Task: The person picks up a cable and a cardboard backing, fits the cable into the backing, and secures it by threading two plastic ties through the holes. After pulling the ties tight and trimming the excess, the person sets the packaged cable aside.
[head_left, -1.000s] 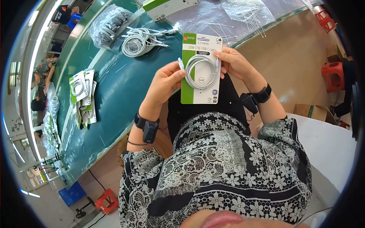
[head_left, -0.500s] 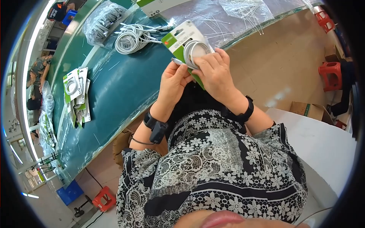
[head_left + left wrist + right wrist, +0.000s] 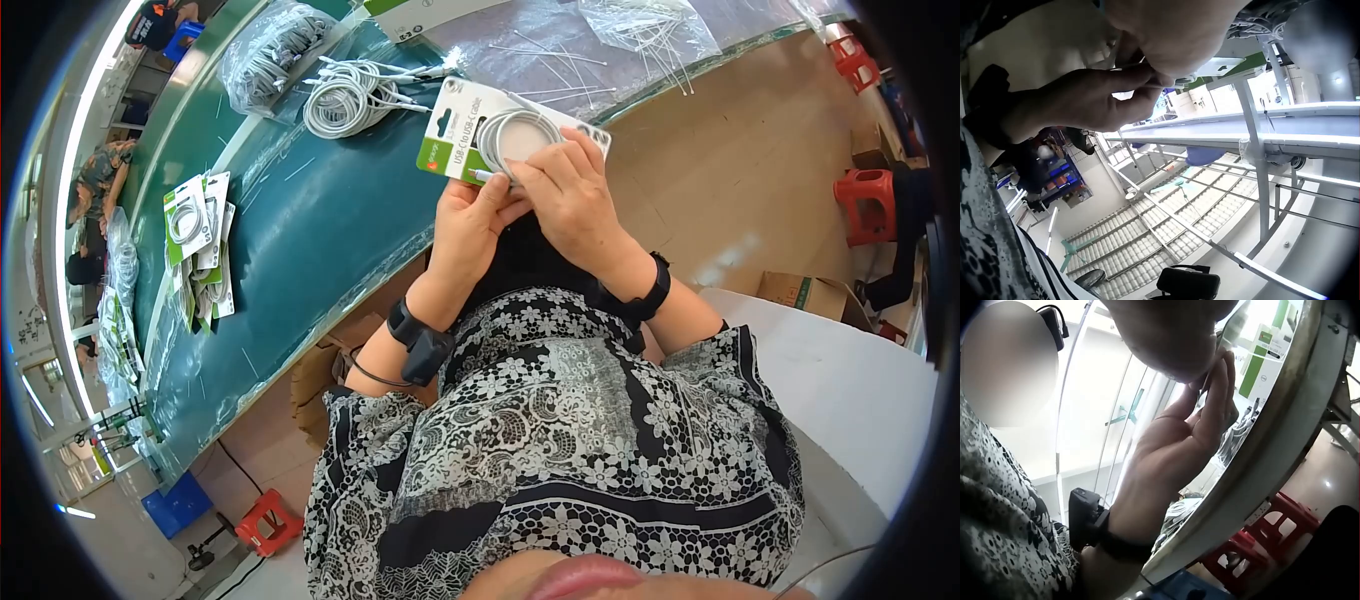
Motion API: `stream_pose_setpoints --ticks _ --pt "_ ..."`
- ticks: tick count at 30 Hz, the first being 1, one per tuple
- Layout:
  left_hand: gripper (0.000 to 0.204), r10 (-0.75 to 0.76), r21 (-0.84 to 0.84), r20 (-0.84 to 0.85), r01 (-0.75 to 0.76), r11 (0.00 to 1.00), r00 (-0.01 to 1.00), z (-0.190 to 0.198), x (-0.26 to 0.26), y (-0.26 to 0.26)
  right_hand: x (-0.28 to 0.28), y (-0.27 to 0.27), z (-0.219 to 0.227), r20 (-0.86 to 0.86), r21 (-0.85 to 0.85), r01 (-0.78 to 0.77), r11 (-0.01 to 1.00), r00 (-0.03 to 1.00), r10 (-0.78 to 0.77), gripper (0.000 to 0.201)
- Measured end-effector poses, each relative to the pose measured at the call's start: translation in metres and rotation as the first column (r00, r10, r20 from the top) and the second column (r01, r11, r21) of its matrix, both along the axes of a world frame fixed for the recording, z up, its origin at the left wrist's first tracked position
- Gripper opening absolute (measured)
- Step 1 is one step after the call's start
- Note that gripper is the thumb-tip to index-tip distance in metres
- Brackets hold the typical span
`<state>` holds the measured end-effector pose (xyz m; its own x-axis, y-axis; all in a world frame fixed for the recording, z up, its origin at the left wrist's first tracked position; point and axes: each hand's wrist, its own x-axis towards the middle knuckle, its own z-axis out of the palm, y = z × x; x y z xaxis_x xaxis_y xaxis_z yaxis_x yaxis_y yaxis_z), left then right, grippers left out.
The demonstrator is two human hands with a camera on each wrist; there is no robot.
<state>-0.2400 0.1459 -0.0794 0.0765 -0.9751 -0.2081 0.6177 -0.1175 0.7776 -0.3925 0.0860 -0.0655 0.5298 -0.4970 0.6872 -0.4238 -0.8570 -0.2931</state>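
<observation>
In the head view, a green and white card (image 3: pixel 452 130) is held tilted sideways above the lap. A coiled white cable (image 3: pixel 489 137) lies against its printed face. My left hand (image 3: pixel 466 235) pinches the card's lower edge beside the cable's plug (image 3: pixel 481 175), thumb on top. My right hand (image 3: pixel 572 200) grips the card's right part and the coil with curled fingers, covering part of both. Both wrist views show the two hands close together; the card is mostly hidden there.
On the green table (image 3: pixel 300 250) lie a pile of carded cables (image 3: pixel 208 235), a bundle of loose cables (image 3: pixel 345 100) and a bag of cables (image 3: pixel 270 60). White ties (image 3: pixel 560 60) lie farther right. Red stools (image 3: pixel 866 205) stand on the floor.
The card has turned from upright to sideways and moved up and left. My right hand has shifted from its right edge onto the coil; my left hand has moved its hold to the lower edge.
</observation>
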Motion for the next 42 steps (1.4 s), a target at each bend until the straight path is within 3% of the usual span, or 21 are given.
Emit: stream_pose_setpoints --ticks 2,3,4,5,6,7,10,11,14,27,31,34,39,42 --pt "0.017 -0.169 0.19 0.073 0.152 0.97 0.983 0.006 0.009 0.003 -0.003 -0.005 -0.009 -0.013 0.06 -0.002 0.998 1.0 0.003 0.023" --pt "0.017 -0.169 0.19 0.069 0.153 0.97 0.983 0.011 0.013 0.004 -0.005 -0.01 -0.015 -0.017 0.061 -0.002 0.998 1.0 0.003 0.023" --pt "0.015 -0.12 0.144 0.509 0.053 0.988 0.852 0.017 0.02 0.005 -0.006 -0.018 -0.022 -0.009 0.056 -0.019 0.998 1.0 0.02 0.023" --pt "0.013 -0.04 0.059 0.84 -0.017 0.998 0.54 0.022 0.025 0.007 -0.007 -0.025 -0.027 -0.001 0.054 -0.036 0.998 0.999 0.036 0.023" --pt "0.013 0.05 -0.045 0.992 -0.048 0.998 0.115 0.023 0.027 0.009 -0.008 -0.027 -0.031 0.007 0.055 -0.057 0.997 0.998 0.056 0.023" --pt "0.013 0.049 -0.043 0.992 -0.054 0.998 0.116 0.023 0.027 0.007 -0.007 -0.029 -0.034 0.006 0.057 -0.063 0.996 0.998 0.062 0.023" --pt "0.015 0.408 -0.317 0.882 0.344 0.884 -0.237 0.02 0.031 -0.019 0.001 -0.035 -0.035 -0.004 0.034 -0.125 0.992 0.992 0.125 0.023" --pt "0.015 0.411 -0.32 0.881 0.343 0.883 -0.236 0.019 0.033 -0.023 0.002 -0.037 -0.033 -0.006 0.031 -0.125 0.992 0.992 0.126 0.023" --pt "0.014 0.423 -0.211 0.833 0.501 0.839 -0.357 0.012 0.039 -0.035 0.002 -0.04 -0.032 -0.066 0.023 -0.161 0.987 0.985 0.162 0.024" --pt "0.013 0.414 -0.175 0.859 0.586 0.791 -0.301 0.008 0.051 -0.035 0.002 -0.047 -0.031 -0.038 0.132 -0.242 0.961 0.968 0.249 0.031" --pt "0.011 0.416 -0.25 0.882 0.529 0.811 -0.221 0.004 0.055 -0.035 0.001 -0.048 -0.033 -0.01 0.161 -0.229 0.96 0.972 0.234 0.028" --pt "0.011 0.284 -0.337 0.932 0.246 0.909 0.227 0.002 0.06 -0.035 -0.002 -0.056 -0.029 0.205 0.291 -0.293 0.911 0.949 0.24 0.023" --pt "0.016 0.291 -0.368 0.906 0.234 0.9 0.307 -0.002 0.055 -0.044 -0.005 -0.066 -0.026 0.275 0.337 -0.35 0.874 0.925 0.264 0.017" --pt "0.021 0.341 -0.386 0.919 0.272 0.882 0.199 -0.003 0.052 -0.045 -0.007 -0.066 -0.027 0.303 0.377 -0.365 0.851 0.917 0.259 0.015"
